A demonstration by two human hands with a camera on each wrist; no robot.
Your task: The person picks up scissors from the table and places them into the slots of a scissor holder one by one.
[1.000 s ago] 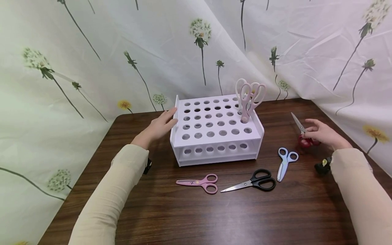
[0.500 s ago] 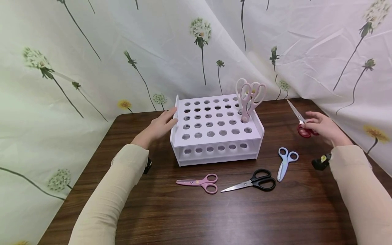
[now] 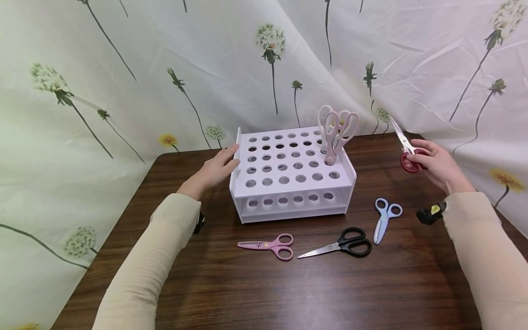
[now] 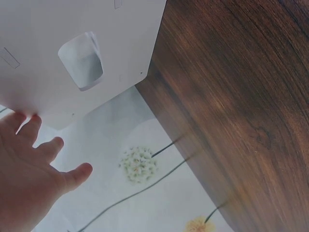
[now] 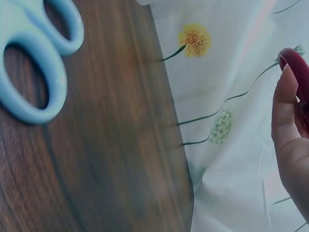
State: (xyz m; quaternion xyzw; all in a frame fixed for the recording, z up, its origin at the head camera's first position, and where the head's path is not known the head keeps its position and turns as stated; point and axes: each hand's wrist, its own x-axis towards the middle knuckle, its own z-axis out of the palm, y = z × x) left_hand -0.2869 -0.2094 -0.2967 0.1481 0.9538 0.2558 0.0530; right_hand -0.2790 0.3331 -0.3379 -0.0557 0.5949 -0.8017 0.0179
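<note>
My right hand (image 3: 439, 166) pinches a pair of red-handled scissors (image 3: 408, 158) by the handles, above the table's right side, with the metal blades pointing up and away to the left. In the right wrist view only a piece of the red handle (image 5: 295, 67) shows beside the thumb. My left hand (image 3: 211, 170) rests with relaxed fingers against the left side panel of a white rack (image 3: 288, 187) full of round holes. The left wrist view shows those fingertips (image 4: 34, 121) at the panel's edge. Pale pink and white scissors (image 3: 331, 133) stand handles up in the rack's right-hand holes.
Pink scissors (image 3: 270, 246), black-handled scissors (image 3: 350, 243) and light blue scissors (image 3: 383, 220) lie on the brown wooden table (image 3: 247, 293) in front of and right of the rack. A white flower-print cloth (image 3: 231, 59) hangs behind and along the sides.
My right hand has lifted the red-handled scissors up and away from me, and their blades now point more steeply upward. My left hand and the rack have stayed in place.
</note>
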